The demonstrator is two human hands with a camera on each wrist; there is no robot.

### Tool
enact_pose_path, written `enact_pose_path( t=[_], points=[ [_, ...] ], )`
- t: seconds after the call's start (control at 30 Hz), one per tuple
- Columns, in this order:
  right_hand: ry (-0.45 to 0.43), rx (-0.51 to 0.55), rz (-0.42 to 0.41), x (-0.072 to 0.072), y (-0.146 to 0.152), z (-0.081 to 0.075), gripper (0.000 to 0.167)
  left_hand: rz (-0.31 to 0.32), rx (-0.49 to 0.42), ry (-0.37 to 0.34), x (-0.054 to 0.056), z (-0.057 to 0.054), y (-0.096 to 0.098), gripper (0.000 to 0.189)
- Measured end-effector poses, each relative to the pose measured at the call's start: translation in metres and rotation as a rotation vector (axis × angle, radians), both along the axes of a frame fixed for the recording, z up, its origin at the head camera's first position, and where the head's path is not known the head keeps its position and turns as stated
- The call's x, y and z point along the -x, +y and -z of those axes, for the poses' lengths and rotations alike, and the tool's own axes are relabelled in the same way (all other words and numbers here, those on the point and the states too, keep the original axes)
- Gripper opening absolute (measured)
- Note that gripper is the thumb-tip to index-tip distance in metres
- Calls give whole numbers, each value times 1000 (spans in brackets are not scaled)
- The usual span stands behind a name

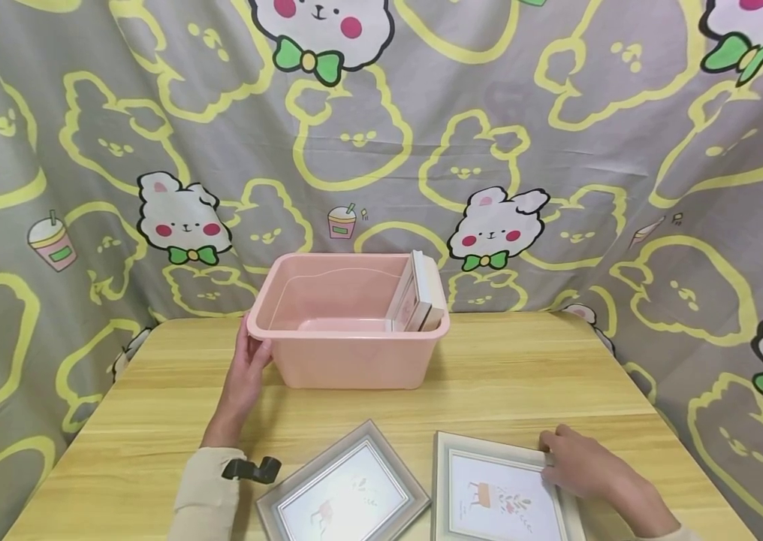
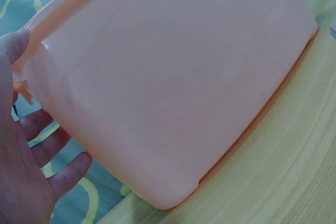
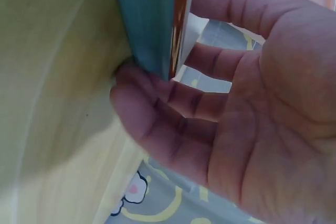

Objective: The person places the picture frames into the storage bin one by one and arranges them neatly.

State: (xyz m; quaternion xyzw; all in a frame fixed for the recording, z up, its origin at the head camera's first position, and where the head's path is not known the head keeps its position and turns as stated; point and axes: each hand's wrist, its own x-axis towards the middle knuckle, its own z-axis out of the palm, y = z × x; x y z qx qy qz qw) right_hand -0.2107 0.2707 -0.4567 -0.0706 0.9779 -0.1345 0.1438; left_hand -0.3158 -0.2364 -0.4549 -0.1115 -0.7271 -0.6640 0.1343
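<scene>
A pink plastic bin [image 1: 354, 364] stands on the table, and my left hand [image 1: 248, 372] holds it by its left end. In the left wrist view, the thumb of my left hand [image 2: 26, 145] lies on the bin's rim and the other fingers are around the end. Picture frames [image 1: 415, 297] stand tilted inside the bin against its right wall. My right hand [image 1: 587, 466] grips the upper right corner of a pale picture frame [image 1: 444, 481] lying on the table. In the right wrist view, fingers of the right hand [image 3: 252, 108] curl under the frame's edge [image 3: 152, 24].
A grey-brown picture frame [image 1: 280, 518] lies at an angle left of the pale one, their near corners almost meeting. The wooden table [image 1: 523, 376] ends at a patterned curtain [image 1: 381, 150]. A black strap [image 1: 253, 469] sits on my left sleeve.
</scene>
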Motion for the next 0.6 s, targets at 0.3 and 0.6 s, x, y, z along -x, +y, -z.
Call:
enact_pose_path(
  t=[0.3,0.6],
  points=[
    [80,-5,0,-3,-4,2,22,1,18,1,1,0,-1,61],
    [117,16,6,-3,-4,0,26,-11,31,-9,-2,-2,0,63]
  ],
)
